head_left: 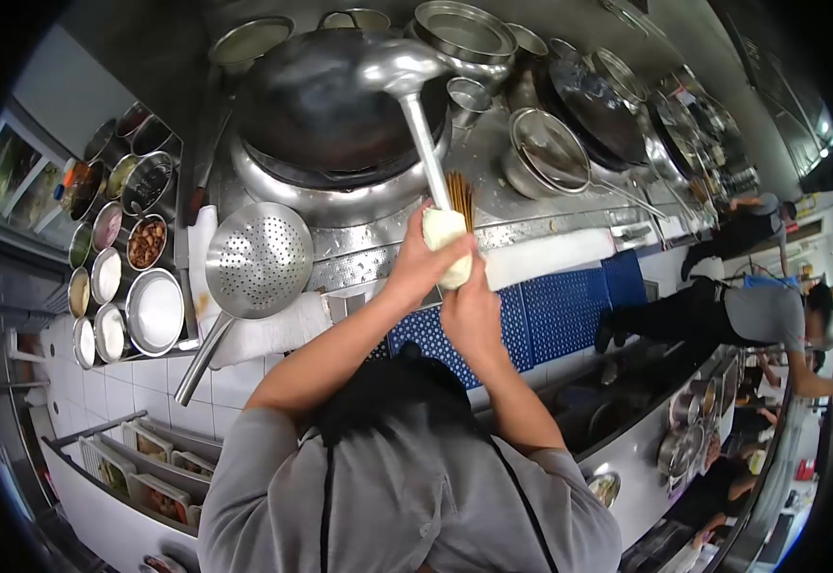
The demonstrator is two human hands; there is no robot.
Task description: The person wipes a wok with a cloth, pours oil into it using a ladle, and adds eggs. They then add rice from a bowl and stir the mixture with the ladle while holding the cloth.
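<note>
1. Gripping the steel ladle [423,143] by its pale, fat handle with the left grip [418,260], and pointing the round bowl toward the black wok [321,105].
2. Curling the right grip [474,310] tight just beside, most likely holding the bamboo brush [461,196]; hiding the brush's low end, so not showing for sure.
3. Maybe dropping the ladle, if squeezing too softly with that heavy-looking bowl up high; maybe banging the wok's rim, if swinging low.
4. Maybe knocking the big strainer [259,260] off, if bumping the handle sticking out over the tiles [230,396].
5. Seeing shiny smooth steel, thin stiff brown sticks, tiny round holes in the strainer, a folded white towel [550,256] and a spotty metal desk [493,191].
</note>
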